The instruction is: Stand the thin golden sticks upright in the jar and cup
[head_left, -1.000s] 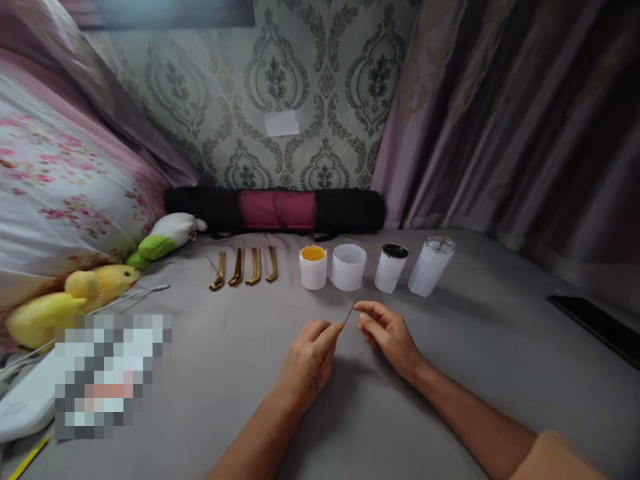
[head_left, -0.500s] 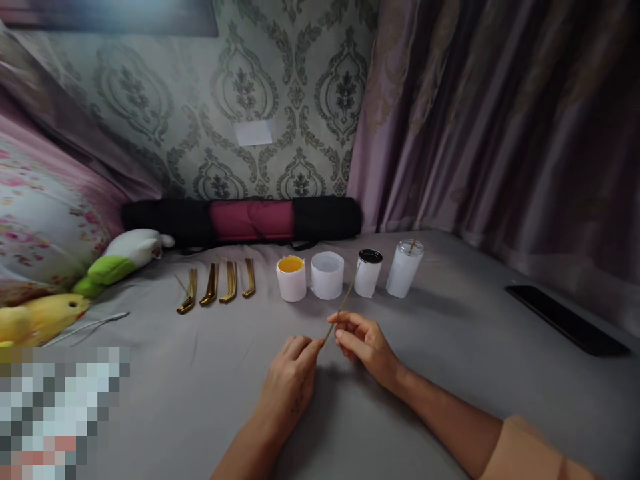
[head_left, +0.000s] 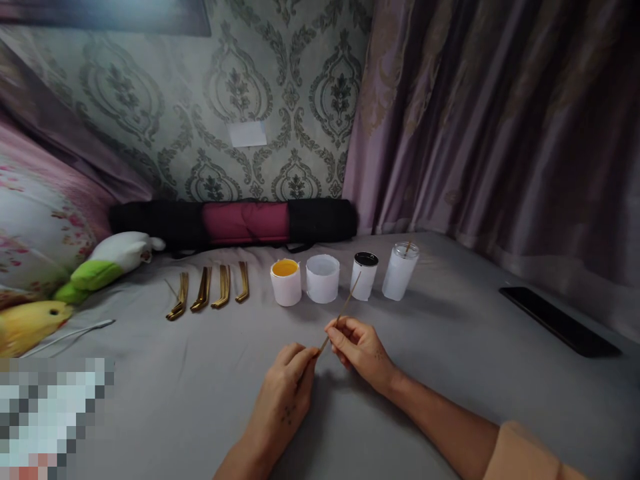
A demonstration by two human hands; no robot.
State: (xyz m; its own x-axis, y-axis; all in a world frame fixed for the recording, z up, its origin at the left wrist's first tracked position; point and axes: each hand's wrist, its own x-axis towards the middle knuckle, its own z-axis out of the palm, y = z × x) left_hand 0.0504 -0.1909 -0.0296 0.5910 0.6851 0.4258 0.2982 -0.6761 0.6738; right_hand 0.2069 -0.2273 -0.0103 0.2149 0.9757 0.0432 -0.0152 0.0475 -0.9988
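Observation:
A thin brown stick [head_left: 345,308] slants up from between my two hands over the grey sheet [head_left: 450,373]. My left hand [head_left: 286,393] pinches its lower end. My right hand [head_left: 361,348] has its fingers curled round the stick a little higher. Beyond the hands stand a white cup with yellow contents [head_left: 285,282], an empty-looking white cup [head_left: 323,278], a white cup with a black top [head_left: 364,275] and a frosted jar [head_left: 400,270] with a stick in it. Several bent gold strips [head_left: 210,297] lie to their left.
A black and maroon roll [head_left: 235,223] lies against the patterned wall. Plush toys, green-white [head_left: 105,263] and yellow [head_left: 27,327], sit at the left by a floral pillow. A dark flat phone [head_left: 557,321] lies at the right. Curtains hang behind it.
The view has shifted right and down, so everything slid left in frame. My right hand has closed onto the stick that the left hand holds.

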